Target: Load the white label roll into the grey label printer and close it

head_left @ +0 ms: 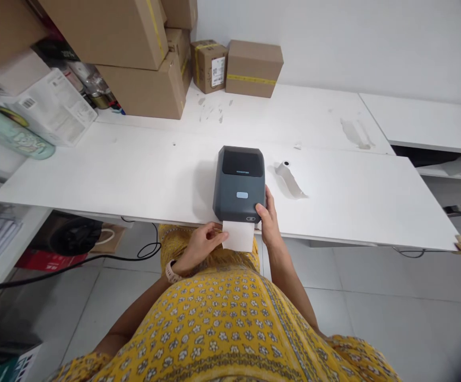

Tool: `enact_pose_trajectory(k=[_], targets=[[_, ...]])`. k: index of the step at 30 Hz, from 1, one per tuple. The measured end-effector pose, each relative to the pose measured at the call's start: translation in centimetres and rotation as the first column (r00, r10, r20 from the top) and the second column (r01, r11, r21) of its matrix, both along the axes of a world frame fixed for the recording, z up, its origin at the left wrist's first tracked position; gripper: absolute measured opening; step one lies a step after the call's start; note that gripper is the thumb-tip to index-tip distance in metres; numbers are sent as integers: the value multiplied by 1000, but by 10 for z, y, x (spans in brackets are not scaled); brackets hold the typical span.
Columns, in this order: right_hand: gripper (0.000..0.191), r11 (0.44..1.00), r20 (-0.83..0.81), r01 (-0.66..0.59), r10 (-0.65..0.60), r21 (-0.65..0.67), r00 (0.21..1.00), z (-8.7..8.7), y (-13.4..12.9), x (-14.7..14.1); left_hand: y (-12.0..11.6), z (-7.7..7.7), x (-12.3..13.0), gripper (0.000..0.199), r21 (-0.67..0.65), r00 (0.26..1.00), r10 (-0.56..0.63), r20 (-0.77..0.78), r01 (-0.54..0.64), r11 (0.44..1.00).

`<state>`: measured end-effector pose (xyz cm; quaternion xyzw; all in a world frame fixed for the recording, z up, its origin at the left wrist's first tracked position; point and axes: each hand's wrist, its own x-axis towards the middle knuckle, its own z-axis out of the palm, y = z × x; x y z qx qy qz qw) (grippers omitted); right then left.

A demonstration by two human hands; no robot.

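Note:
A dark grey label printer [235, 183] stands at the front edge of the white table, with a pale button on its top. From its front slot a blank white label [238, 236] sticks out over the table edge. My left hand [203, 242] pinches the label's left side between thumb and fingers. Around the printer's front right corner my right hand [269, 220] is closed, thumb on top and fingers along the side. A small paper roll [284, 168] with a loose curled tail lies to the right of the printer.
Cardboard boxes [142, 87] are stacked at the back left, with two smaller taped cartons [254, 66] beside them against the wall. A white box [57, 106] and a mint-green bottle [15, 132] stand at the far left. A black cable [127, 259] hangs below the table [345, 201].

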<state>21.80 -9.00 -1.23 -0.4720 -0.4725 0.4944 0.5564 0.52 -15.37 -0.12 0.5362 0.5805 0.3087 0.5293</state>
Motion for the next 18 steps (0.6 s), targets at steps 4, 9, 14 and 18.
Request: enact_pose_trajectory(k=[4,9,14,18], targets=[[78,1000,46,-1,0,2,999,2,-1,0,9,10,15,46,-228,912,-21,410,125,966],[81,1000,62,-5,5,-3,998,-1,1,1,8,17,22,40,-320,828,43,560,168,933],[77,999,176,26,-29,22,984,10,-5,-1,11,6,17,42,-239,896,-23,444,143,961],[39,966,508,62,-186,252,841,38,-17,-2,18,11,0,43,-102,933,-297,202,322,941]])
